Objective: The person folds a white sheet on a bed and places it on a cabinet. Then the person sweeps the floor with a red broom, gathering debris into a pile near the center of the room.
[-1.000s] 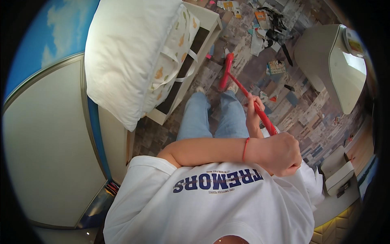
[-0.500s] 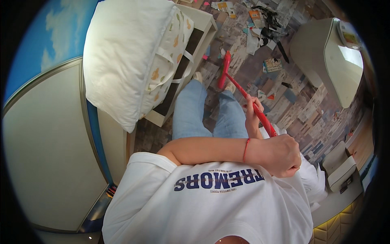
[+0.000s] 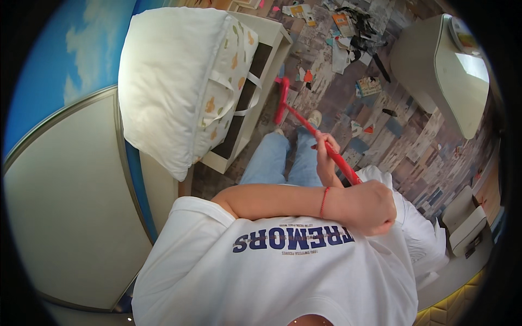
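Observation:
A red broom [image 3: 342, 165] slants across in front of me. My left arm reaches over my chest, and my left hand [image 3: 365, 207] is closed round the top end of the handle. Lower on the same handle, my right hand [image 3: 328, 155] is wrapped round it; part of its wrist is hidden behind my left forearm. The broom's red head [image 3: 281, 100] is down at the floor, beside the white frame on the left and near my feet. Close to its far end lie small pink and orange paper scraps [image 3: 308, 76].
A white low frame [image 3: 274, 54] on the left bears a large white pillow [image 3: 163, 92] and a patterned fabric bag [image 3: 232, 81]. Farther off, paper and dark scraps [image 3: 359, 41] litter the wood-pattern floor. A white rounded table [image 3: 462, 87] stands at the right.
The broom head has swung left, closer to the white frame. Both hands have shifted slightly left with the handle, and my legs and feet have changed position.

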A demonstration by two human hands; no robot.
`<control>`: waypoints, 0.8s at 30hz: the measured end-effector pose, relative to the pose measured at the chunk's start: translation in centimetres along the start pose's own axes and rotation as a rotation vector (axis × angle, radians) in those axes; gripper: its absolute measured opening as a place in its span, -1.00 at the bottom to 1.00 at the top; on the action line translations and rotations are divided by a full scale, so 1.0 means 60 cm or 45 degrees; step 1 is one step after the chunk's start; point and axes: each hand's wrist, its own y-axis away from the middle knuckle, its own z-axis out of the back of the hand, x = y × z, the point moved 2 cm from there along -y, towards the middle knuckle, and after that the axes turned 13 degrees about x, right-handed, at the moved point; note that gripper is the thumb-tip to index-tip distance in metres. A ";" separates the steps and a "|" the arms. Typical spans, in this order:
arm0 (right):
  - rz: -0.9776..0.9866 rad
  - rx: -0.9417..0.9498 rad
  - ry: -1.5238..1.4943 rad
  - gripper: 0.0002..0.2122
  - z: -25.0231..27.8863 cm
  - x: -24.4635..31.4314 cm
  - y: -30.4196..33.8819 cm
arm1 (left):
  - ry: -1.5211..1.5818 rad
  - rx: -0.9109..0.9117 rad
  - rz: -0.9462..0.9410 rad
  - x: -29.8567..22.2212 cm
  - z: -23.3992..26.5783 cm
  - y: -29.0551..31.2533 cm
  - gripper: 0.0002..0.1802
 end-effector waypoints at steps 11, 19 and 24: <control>-0.447 0.149 -0.090 -0.65 -0.072 -0.233 0.026 | 0.146 -0.056 0.394 0.217 0.026 0.095 -0.69; 0.020 -0.043 -0.036 -0.70 -0.021 -0.048 -0.166 | -0.185 -0.135 -0.030 0.135 0.113 -0.035 -0.72; 0.137 -0.046 -0.105 -0.69 0.015 0.049 -0.225 | -0.344 -0.195 -0.188 0.114 0.112 -0.091 -0.77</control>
